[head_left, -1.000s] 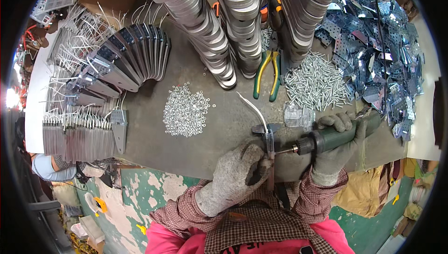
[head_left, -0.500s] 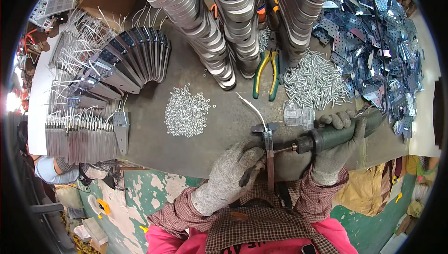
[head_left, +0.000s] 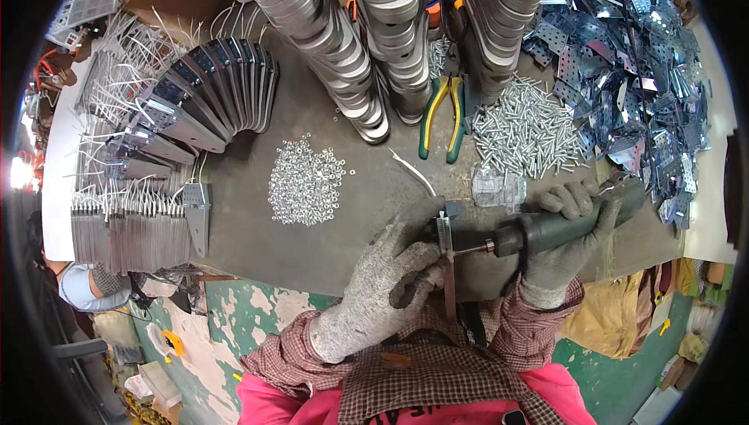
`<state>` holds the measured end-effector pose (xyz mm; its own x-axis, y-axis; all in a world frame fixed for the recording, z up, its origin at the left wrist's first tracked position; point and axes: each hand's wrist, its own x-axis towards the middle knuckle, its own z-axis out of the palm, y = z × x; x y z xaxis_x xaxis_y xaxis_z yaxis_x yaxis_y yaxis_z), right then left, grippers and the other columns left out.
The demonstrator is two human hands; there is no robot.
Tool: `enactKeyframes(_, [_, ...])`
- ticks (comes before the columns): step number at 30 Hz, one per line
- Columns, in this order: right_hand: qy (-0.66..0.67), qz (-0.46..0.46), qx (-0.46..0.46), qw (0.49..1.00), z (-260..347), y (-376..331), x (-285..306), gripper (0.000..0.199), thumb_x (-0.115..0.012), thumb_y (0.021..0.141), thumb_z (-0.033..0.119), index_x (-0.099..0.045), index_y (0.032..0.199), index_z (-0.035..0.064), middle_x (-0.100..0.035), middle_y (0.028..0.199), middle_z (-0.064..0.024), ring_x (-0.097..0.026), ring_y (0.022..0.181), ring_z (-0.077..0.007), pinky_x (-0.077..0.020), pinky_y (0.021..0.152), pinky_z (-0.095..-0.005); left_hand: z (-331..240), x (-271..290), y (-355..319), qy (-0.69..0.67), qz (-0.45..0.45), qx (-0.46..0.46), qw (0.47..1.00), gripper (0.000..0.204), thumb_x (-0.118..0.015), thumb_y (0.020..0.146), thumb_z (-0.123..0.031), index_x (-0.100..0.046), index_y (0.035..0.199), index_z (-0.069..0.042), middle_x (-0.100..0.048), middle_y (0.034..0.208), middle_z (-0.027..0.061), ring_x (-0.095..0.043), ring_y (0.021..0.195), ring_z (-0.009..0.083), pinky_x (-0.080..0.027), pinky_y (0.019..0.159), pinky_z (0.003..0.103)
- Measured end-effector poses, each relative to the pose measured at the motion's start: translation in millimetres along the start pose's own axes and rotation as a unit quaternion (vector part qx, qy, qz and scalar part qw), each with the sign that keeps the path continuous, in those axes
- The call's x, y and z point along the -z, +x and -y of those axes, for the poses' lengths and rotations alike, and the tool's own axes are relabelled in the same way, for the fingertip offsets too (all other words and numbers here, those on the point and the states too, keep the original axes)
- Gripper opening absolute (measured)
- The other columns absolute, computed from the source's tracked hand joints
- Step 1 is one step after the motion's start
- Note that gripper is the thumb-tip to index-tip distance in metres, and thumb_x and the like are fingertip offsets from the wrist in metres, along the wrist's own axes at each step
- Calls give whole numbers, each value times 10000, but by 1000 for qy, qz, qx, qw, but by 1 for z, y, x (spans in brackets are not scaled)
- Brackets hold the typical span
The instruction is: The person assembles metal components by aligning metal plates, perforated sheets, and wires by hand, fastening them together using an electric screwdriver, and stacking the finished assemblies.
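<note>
My left hand (head_left: 390, 280), in a grey knit glove, grips a narrow flat metal bracket (head_left: 446, 261) held on edge at the near side of the workbench (head_left: 312, 245). In my gloved right hand (head_left: 566, 241) is a dark green power screwdriver (head_left: 562, 226). Its bit points left and touches the bracket's side. A white cable tie (head_left: 412, 170) lies on the bench just beyond the bracket.
A heap of small nuts (head_left: 306, 183) lies left of my hands, a pile of screws (head_left: 527, 132) behind the driver, green-handled pliers (head_left: 437, 113) between them. Tall stacks of metal plates (head_left: 374, 35) stand at the back, loose perforated brackets (head_left: 632, 58) at right, fanned plates with ties (head_left: 195, 105) at left.
My left hand has shifted its grip lower on the bracket and the bracket now stands more upright. The screwdriver stays pressed against it.
</note>
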<state>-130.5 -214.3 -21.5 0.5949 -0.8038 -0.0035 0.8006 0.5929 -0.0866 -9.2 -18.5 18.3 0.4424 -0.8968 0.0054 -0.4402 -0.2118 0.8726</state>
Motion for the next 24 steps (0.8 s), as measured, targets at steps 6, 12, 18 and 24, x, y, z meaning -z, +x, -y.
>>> enactKeyframes(6, [17, 27, 2, 999, 3, 0, 6, 241, -579, 972, 330, -529, 990, 96, -464, 769, 9, -471, 716, -120, -443, 767, -312, 6, -11, -5, 91, -24, -40, 995, 321, -704, 782, -71, -575, 1071, -19, -506, 1300, 242, -524, 1133, 482, -435, 966, 549])
enactKeyframes(12, [-150, -71, 108, 980, -7, 1, 5, 332, -595, 976, 300, -536, 1220, 83, -499, 803, -8, -498, 753, -137, -482, 806, -329, 1, -7, -10, 143, -76, -64, 985, 455, -665, 859, -168, -478, 1240, -6, -498, 1277, 260, -554, 1084, 385, -461, 918, 461])
enactKeyframes(18, [-211, -81, 121, 967, -13, 2, 1, 290, -568, 988, 261, -495, 1194, 70, -505, 834, -17, -498, 764, -117, -467, 785, -315, 0, -10, -21, 127, -32, 44, 990, 438, -630, 893, -207, -467, 1230, 21, -558, 1100, 252, -586, 997, 368, -478, 847, 453])
enactKeyframes(24, [-208, -98, 111, 967, -16, 1, 2, 285, -590, 975, 267, -507, 1171, 77, -498, 844, -24, -493, 772, -130, -467, 784, -314, 14, -15, -27, 63, -38, 49, 996, 423, -602, 920, -202, -445, 1230, 39, -591, 964, 191, -611, 946, 339, -481, 819, 467])
